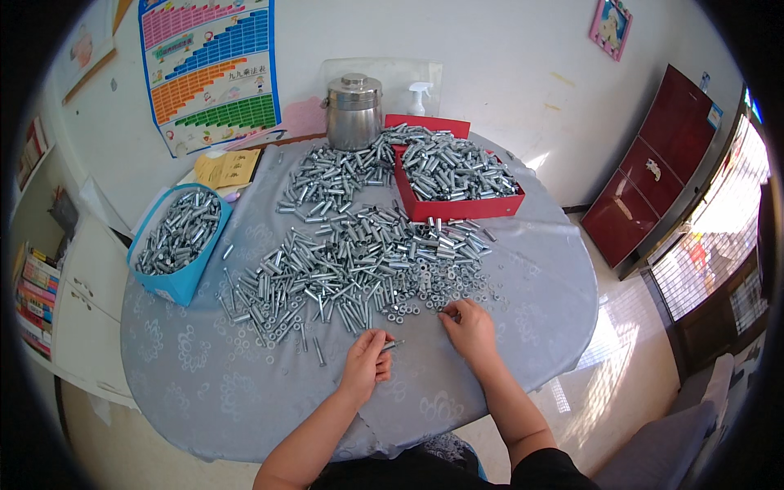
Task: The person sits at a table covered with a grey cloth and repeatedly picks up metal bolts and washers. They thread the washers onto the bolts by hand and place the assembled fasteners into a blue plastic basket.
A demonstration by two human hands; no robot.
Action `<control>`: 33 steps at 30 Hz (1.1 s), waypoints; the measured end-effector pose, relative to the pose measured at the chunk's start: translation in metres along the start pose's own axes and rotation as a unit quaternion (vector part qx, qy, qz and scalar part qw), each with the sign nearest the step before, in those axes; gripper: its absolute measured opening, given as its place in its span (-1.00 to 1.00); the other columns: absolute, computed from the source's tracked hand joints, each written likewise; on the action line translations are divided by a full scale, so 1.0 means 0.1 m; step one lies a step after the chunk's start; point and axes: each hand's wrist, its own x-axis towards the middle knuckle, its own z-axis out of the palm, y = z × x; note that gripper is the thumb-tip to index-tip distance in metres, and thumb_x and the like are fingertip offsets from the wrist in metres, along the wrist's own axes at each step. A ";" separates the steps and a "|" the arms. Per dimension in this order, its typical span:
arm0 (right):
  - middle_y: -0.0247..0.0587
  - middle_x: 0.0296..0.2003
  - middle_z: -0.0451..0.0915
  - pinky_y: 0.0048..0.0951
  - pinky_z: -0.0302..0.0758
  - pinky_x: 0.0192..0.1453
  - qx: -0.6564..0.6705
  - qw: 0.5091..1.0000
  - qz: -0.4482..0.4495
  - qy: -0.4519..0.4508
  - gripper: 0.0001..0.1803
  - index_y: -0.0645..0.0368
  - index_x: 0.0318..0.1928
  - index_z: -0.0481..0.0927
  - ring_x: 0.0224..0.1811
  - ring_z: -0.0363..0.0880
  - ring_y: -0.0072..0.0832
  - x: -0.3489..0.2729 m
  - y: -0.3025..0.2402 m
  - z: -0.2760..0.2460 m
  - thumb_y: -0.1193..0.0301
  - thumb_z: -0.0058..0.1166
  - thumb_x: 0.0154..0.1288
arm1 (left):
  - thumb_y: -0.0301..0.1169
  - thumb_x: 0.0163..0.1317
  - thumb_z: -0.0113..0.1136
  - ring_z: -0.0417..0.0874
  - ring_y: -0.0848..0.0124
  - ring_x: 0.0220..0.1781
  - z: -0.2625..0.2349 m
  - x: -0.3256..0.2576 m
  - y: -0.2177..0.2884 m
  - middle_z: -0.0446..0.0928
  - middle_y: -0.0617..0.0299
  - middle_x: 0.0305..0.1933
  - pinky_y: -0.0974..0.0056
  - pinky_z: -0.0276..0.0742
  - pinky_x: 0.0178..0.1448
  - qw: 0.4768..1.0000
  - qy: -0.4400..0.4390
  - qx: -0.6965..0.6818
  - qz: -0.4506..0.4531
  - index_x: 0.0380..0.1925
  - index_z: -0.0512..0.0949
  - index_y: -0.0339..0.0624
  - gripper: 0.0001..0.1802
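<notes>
My left hand (pixel 364 366) is closed round a silver metal bolt (pixel 394 345), whose end sticks out to the right past the fingertips. To the right, my right hand (pixel 471 330) reaches to the near edge of a spread of small nuts and washers (pixel 425 286). Its thumb and fingers are pinched together there, and whatever lies between them is too small to make out. Just beyond both hands stretches a wide heap of loose bolts and metal sleeves (pixel 343 261). A few bolts (pixel 318 351) lie apart at its near edge.
A blue tub (pixel 196 265) of metal sleeves stands at the left. At the back are an open red box (pixel 457 207) heaped with metal parts, a steel canister (pixel 354 114) and a white spray bottle (pixel 418 100). A grey cloth (pixel 196 392) covers the round-edged table.
</notes>
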 end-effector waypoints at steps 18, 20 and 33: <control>-0.34 -0.41 0.56 -0.58 0.41 -0.20 0.332 0.936 0.031 -0.111 -0.93 0.23 -0.40 0.58 -0.31 0.50 -0.62 -0.10 -0.16 -0.04 0.52 0.16 0.04 | -0.22 0.32 -0.11 0.03 0.65 -0.72 -0.01 0.00 0.01 0.08 0.43 -0.68 0.51 -0.03 -0.66 1.000 0.007 -0.007 0.000 -0.32 0.35 -0.11 -0.79; -0.41 -0.37 0.55 -0.64 0.38 -0.16 0.500 0.843 0.042 -0.194 -0.93 0.25 -0.36 0.57 -0.28 0.46 -0.70 -0.16 -0.15 0.02 0.54 0.14 0.09 | -0.21 0.32 -0.11 0.03 0.65 -0.71 0.00 0.01 -0.01 0.08 0.43 -0.67 0.51 -0.02 -0.66 1.000 0.003 -0.009 -0.005 -0.32 0.35 -0.11 -0.79; -0.45 -0.37 0.52 -0.64 0.38 -0.17 0.546 0.788 0.079 -0.274 -0.88 0.20 -0.31 0.52 -0.30 0.45 -0.70 -0.22 -0.25 0.11 0.55 0.14 0.11 | -0.17 0.32 -0.12 0.03 0.65 -0.71 0.00 0.00 -0.03 0.06 0.44 -0.67 0.52 -0.04 -0.66 0.998 -0.039 -0.040 -0.037 -0.32 0.33 -0.08 -0.76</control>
